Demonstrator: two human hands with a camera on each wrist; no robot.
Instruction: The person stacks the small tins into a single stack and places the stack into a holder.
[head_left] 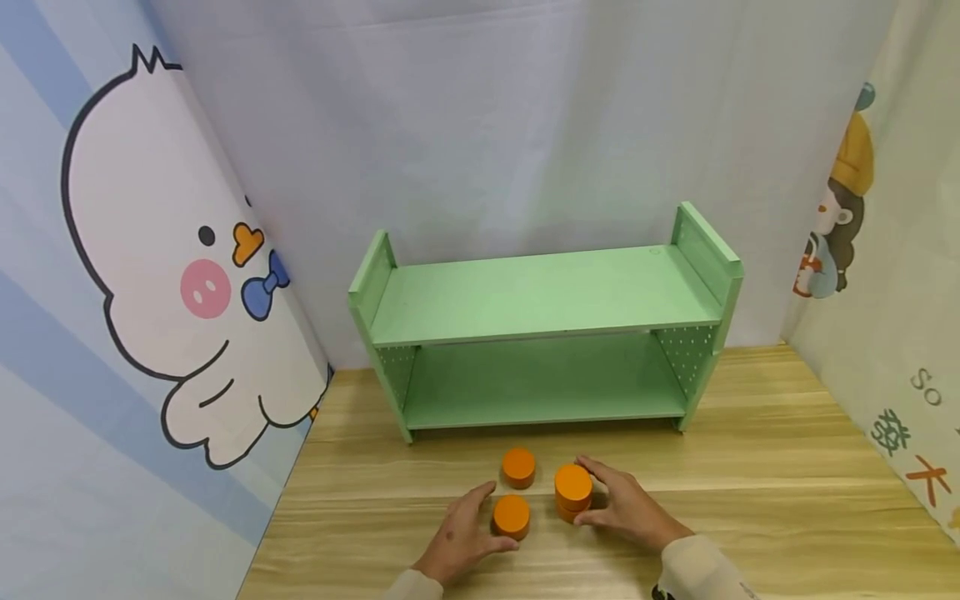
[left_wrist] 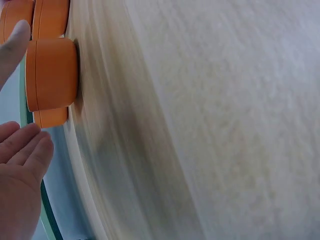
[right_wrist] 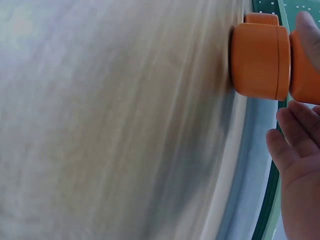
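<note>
My left hand [head_left: 459, 537] lies left of a short round orange lidded container [head_left: 512, 515], thumb and fingers spread around its near side with a gap. Behind this stands another such orange container [head_left: 518, 467]. To the right, two more are stacked; my right hand [head_left: 626, 504] grips the upper orange container [head_left: 573, 483] between thumb and fingertips, while the lower orange container [right_wrist: 260, 60] rests on the table. In the right wrist view the upper one sits slightly off line from the lower. A thin lid seam shows on the container [left_wrist: 52, 74] in the left wrist view.
A green two-tier shelf [head_left: 540, 292] stands on the wooden table [head_left: 780, 467] behind the containers, raised sides at both ends. A pale curtain [head_left: 480, 125] hangs behind it. Printed cloths with cartoon figures [head_left: 150, 233] line the left and right sides.
</note>
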